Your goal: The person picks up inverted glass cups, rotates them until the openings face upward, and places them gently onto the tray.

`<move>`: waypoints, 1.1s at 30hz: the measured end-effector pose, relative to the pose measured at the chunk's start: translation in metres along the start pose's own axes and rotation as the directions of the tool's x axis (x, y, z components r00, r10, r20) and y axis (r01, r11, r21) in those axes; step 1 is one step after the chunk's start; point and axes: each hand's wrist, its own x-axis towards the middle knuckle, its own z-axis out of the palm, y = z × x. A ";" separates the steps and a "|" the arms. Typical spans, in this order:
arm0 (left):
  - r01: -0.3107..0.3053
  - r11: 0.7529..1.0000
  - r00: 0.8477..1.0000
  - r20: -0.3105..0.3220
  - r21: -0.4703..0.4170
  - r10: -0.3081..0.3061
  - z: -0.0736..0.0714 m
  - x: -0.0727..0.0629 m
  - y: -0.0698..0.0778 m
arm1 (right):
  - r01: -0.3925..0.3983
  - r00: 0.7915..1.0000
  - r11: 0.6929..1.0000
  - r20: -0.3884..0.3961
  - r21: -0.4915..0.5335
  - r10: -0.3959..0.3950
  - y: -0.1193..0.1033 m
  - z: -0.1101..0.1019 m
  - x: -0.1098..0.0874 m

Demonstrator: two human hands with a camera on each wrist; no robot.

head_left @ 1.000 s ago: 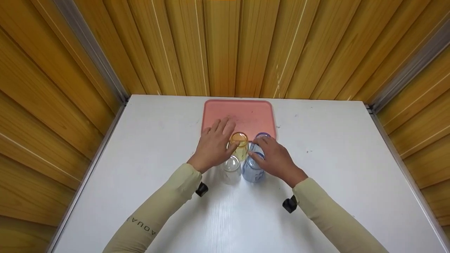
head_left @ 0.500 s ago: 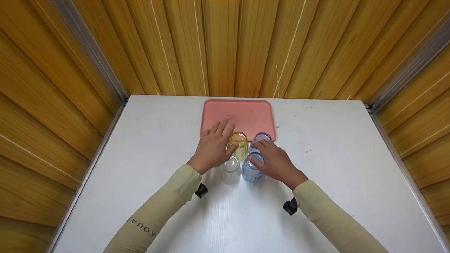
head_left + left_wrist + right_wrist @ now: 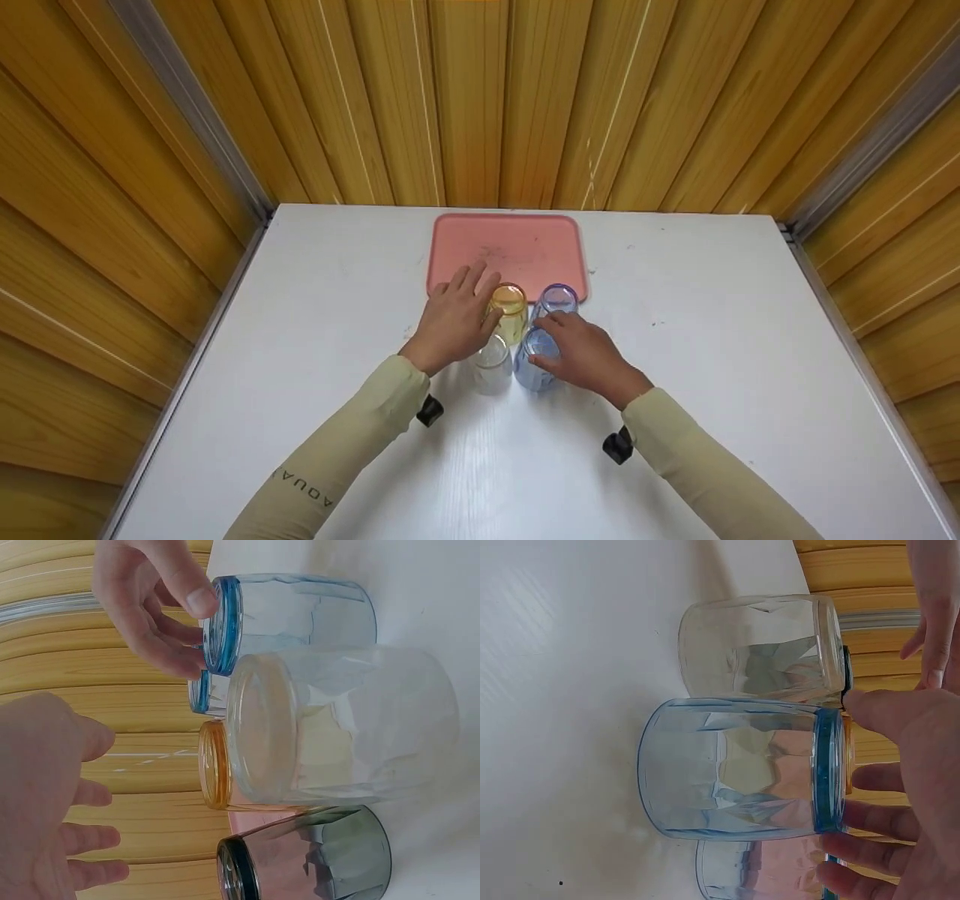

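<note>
Several see-through drinking glasses stand close together on the table. Nearest my right hand is the front blue glass; its thumb and fingers curve round the upper end. Behind it stands a glass with a violet-blue ring. A clear glass and an amber-ringed glass are to the left. My left hand is spread beside the left of the group, holding nothing. In the left wrist view, a dark green glass shows below the clear one; the left hand hides it in the head view.
A pink tray lies at the back of the white table, right behind the glasses. Wooden slat walls enclose the back and both sides. Black wrist cameras hang under both sleeves.
My right hand has drawn back slightly towards the front, uncovering more of the violet-ringed glass. The front blue glass has shifted a little left. My left hand has hardly moved.
</note>
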 end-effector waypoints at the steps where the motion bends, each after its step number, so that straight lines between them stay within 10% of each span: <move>1: -0.002 1.000 1.000 0.001 0.004 0.002 0.000 0.000 0.000 | 0.013 1.000 1.000 -0.004 -0.008 -0.013 0.001 0.001 0.000; 33: -0.028 0.999 0.999 0.025 0.036 0.027 -0.001 -0.005 0.002 | -0.039 0.995 0.999 0.089 -0.005 0.039 -0.009 0.000 0.004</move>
